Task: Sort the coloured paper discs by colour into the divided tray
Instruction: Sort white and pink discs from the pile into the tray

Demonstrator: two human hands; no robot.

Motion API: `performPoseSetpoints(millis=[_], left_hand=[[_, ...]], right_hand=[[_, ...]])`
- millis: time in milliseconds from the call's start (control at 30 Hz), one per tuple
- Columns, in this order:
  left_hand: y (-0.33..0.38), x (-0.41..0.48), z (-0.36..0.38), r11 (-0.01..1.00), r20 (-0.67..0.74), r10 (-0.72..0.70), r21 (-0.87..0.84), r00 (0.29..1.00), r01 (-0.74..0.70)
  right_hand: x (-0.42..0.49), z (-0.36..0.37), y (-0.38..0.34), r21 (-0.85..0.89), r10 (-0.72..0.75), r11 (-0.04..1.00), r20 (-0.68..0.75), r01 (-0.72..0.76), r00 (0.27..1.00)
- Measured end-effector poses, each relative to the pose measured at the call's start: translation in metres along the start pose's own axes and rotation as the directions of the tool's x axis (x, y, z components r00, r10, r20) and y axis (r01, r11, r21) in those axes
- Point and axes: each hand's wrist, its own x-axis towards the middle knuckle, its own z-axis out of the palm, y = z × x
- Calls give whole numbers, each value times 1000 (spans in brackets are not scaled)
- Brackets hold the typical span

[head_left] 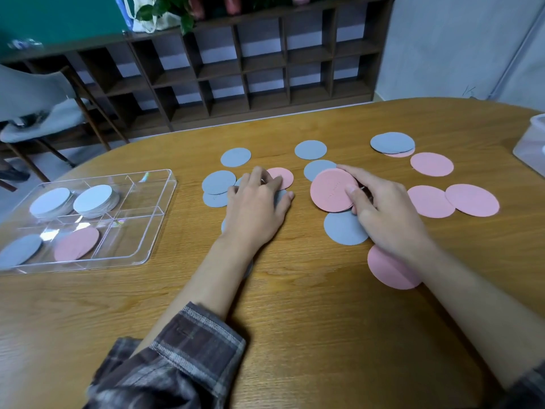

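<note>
Right hand [380, 208] pinches pink discs [331, 191]; left hand [256, 205] lies flat-fingered on grey discs [218, 182]. Squaring the stack first should ease carrying.

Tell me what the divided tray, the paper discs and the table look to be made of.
Divided tray: clear rigid plastic, glossy; contents show through and its walls glint.
Pink disc in the right hand: thin paper or card, matte, flat, no shine.
Table: wood or wood-look veneer, visible grain, soft sheen; which one is unclear.

Dark plaid flannel sleeves [177, 364]
</note>
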Motion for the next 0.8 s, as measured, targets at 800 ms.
performPoseSetpoints(millis=[800], left_hand=[[-2, -2, -15, 941, -275, 94, -289, 957, -175]], right_hand=[[-1, -4, -2, 0, 32, 999, -12, -32, 999]])
